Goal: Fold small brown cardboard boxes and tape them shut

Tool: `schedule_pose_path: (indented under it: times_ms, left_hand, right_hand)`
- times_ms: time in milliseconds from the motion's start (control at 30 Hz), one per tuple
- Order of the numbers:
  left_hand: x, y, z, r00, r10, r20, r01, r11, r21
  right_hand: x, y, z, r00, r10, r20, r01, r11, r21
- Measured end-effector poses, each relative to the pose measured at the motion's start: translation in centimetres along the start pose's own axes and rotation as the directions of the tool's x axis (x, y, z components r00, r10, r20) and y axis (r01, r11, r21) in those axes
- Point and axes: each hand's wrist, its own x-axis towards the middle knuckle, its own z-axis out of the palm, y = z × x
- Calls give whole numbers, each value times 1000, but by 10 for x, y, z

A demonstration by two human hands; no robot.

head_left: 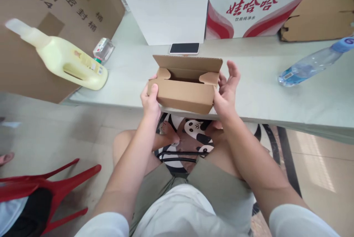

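Two hands bracket a small cardboard box at the near edge of the pale table. Its front lower corner reaches out past the lip, and I cannot tell whether the base rests on the top or hangs just above it. The lid stands open at the back, and the two side flaps curl inward over a cavity that looks empty.

The left hand is closed around the left end, thumb flat on the front face. The right hand only leans its palm on the right end, with its fingers spread and lifted clear.

That uneven hold seems the main risk: with one real grip, the box could pivot or slide off the edge toward the lap and floor below. Thumb pressure on the thin front wall could also dent it, and the loose flaps could crease if the lid were pushed down over them.

A dark phone lies just behind the lid, so a backward shove could knock it. Well apart are a lying water bottle to the right, which could roll, and a yellow jug to the left.
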Motion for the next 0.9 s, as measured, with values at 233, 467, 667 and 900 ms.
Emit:
schedule_pose_path:
  times_ms: [233, 467, 667, 900]
  left_hand:
    - [-7, -2, 4, 997, 4, 82, -9, 998, 55]
    - [-3, -5, 0, 990, 33, 140, -45, 995, 88]
    - [4, -10, 1, 984, 71, 162, -84, 994, 75]
    - [11, -11, -2, 978, 128, 163, -158, 970, 187]
  right_hand:
    - [-1, 6, -5, 998, -7, -70, 6, 1000, -16]
    - [-2, 0, -9, 1000, 0, -29, -3, 997, -72]
    - [-10, 1, -19, 997, -71, -40, 66, 992, -109]
    - [-8, 2, -19, 994, -72, -78, 64, 993, -98]
